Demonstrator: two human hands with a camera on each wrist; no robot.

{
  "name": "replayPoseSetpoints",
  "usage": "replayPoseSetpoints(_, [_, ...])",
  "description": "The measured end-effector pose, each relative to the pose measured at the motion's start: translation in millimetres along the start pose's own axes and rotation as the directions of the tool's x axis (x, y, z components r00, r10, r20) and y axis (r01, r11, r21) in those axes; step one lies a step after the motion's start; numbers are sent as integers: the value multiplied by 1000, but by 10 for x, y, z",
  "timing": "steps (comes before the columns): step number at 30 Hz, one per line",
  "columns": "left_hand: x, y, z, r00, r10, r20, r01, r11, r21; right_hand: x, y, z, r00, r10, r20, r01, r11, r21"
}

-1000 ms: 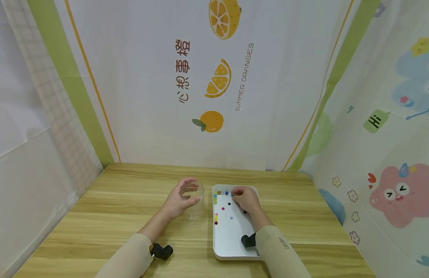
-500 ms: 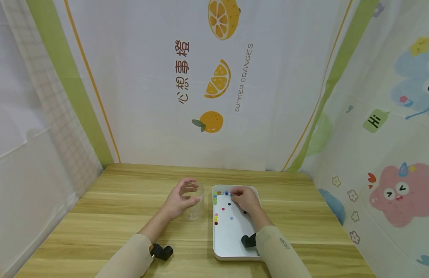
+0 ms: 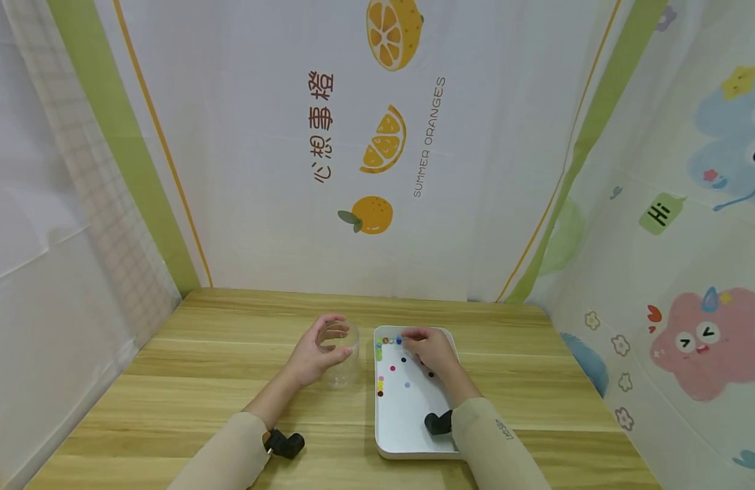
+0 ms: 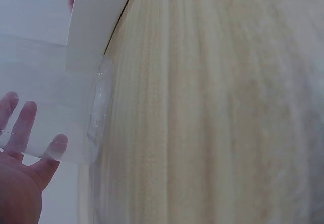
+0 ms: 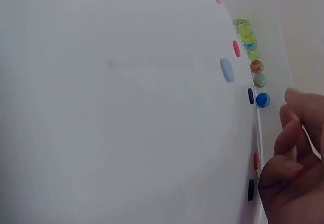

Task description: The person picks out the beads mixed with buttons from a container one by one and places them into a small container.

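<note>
Right hand (image 3: 434, 350) crept toward the blue marble (image 5: 262, 100) in the tray (image 3: 408, 423), fingers narrow, can't tell if holding anything; left hand (image 3: 313, 355) grips a cup (image 3: 342, 376) beside the tray.

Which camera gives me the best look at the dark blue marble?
The right wrist view: the dark blue marble shows larger and uncovered there, near the right hand. The head view shows it only as a small dot by that hand; the left wrist view doesn't show it.
</note>
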State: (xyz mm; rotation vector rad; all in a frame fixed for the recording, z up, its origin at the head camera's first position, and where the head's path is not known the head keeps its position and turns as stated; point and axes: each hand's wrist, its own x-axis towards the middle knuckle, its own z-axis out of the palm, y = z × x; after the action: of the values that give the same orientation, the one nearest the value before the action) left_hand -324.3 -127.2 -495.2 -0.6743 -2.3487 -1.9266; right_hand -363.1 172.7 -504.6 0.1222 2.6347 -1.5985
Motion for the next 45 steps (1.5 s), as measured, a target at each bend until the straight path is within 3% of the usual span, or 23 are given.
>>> replayPoseSetpoints(4, [-2,4,-3,1000,-10,-1,10,1000,0,-15,-31,-9,999,-14,35,13,999,42])
replayPoseSetpoints(14, [2,-3,4,1000,-6,-3,6,1000,4,-52,-75,-77,978,-143,155,126,985,113])
replayPoseSetpoints(27, [-11,3,11,1000,5,2,-5,1000,2,-78,-105,-166,955,-174,242,135,976,169])
replayPoseSetpoints(45, [3,-10,-3,1000,1,-1,-1,1000,1,-205,-188,-305,903,-266,337,205,957,207])
